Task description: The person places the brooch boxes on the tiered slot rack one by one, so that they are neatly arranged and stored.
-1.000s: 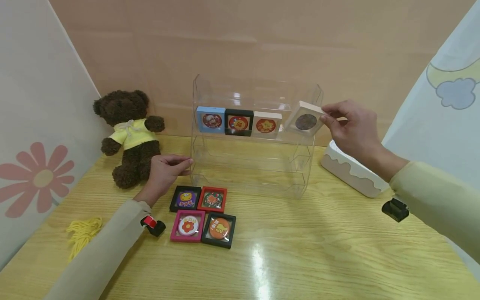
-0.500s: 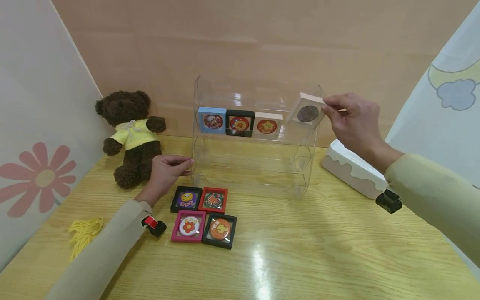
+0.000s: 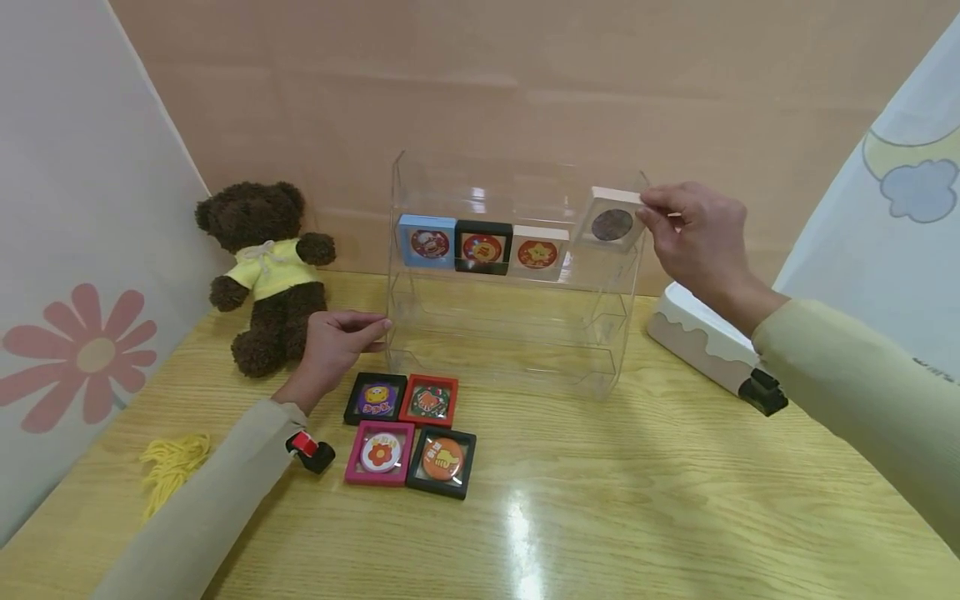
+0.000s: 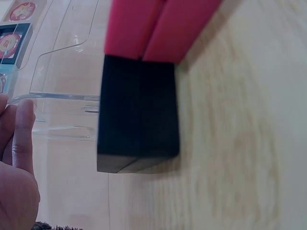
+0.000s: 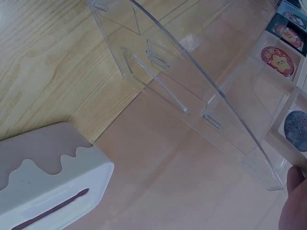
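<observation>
My right hand pinches the right edge of a white display frame with a dark round disc inside. This frame is at the upper right of a clear acrylic display rack, beside its right side panel. A blue frame, a black frame and a white frame with a star badge stand in a row on one tier. My left hand pinches the rack's left side edge between thumb and fingers. In the right wrist view, only part of the right hand shows, beside the held frame.
Near the left hand, black, red, pink and dark frames lie on the table. A brown teddy bear sits at left, above yellow yarn. A white-and-beige tissue box stands at right.
The held white frame has risen slightly and shifted left with my right hand, and it looks less tilted. My left hand keeps its place on the rack.
</observation>
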Demonstrator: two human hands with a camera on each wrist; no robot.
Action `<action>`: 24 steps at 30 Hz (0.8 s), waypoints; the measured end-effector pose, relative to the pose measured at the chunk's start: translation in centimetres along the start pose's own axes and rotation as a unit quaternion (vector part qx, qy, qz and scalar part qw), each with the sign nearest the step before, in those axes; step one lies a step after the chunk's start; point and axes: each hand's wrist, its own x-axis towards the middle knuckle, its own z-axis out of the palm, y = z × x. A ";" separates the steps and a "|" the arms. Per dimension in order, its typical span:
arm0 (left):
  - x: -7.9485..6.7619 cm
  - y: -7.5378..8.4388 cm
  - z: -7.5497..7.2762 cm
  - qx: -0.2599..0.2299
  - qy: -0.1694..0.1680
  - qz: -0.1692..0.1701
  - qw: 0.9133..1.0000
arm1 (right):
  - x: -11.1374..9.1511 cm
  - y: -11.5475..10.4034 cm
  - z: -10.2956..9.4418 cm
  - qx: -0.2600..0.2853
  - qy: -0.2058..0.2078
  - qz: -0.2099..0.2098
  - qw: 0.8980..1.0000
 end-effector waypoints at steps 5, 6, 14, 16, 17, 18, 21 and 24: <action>0.0 0.0 0.0 0.006 0.002 -0.004 1.000 | 0.1 0.1 0.2 -0.007 -0.007 0.003 1.000; -0.1 0.0 0.0 0.006 0.002 -0.005 1.000 | 0.1 0.2 0.3 -0.008 -0.006 0.002 1.000; -0.1 0.3 0.2 0.006 0.004 -0.018 1.000 | -0.1 0.2 0.6 -0.006 0.002 -0.001 1.000; -0.2 0.3 0.2 0.004 0.003 -0.022 1.000 | -0.2 0.1 0.7 -0.007 0.000 0.002 1.000; -0.2 0.3 0.2 0.004 0.003 -0.023 1.000 | -0.2 0.1 0.7 -0.006 -0.001 0.003 1.000; -0.1 0.3 0.2 0.005 0.003 -0.023 1.000 | -0.3 0.1 0.8 -0.005 -0.002 0.005 1.000; -0.1 0.3 0.1 0.006 0.003 -0.024 1.000 | -0.4 0.1 0.9 -0.005 -0.004 0.006 1.000; -0.1 0.3 0.1 0.007 0.004 -0.025 1.000 | -0.6 0.2 1.1 -0.005 -0.008 0.008 1.000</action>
